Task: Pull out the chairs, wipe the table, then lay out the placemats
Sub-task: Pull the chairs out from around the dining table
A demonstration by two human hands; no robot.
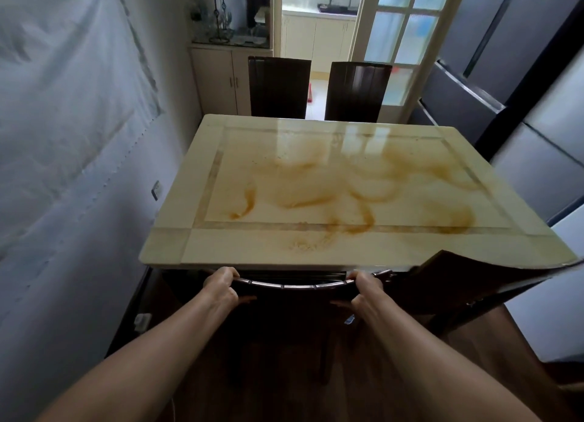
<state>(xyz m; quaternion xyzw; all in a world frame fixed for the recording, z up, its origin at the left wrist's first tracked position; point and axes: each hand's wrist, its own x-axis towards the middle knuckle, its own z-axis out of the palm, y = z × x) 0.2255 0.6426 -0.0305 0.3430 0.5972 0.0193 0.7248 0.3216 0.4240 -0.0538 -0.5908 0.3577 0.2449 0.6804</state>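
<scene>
A cream glossy table (202,181) fills the middle of the head view, its top smeared with orange-brown stains (347,188). At the near edge stands a dark chair (294,298), its back tucked against the table. My left hand (222,287) grips the left end of the chair's top rail. My right hand (366,290) grips the right end of that rail. A second dark chair (458,282) leans out at the near right corner. Two more dark chairs (278,86) (357,90) stand at the far side. No cloth or placemats are in view.
A wall covered in pale sheeting (69,137) runs close along the table's left side. A grey refrigerator (521,83) stands to the right. Behind the far chairs are a cream cabinet (218,77) with glassware and a doorway (319,36) to a kitchen. Dark wood floor lies below.
</scene>
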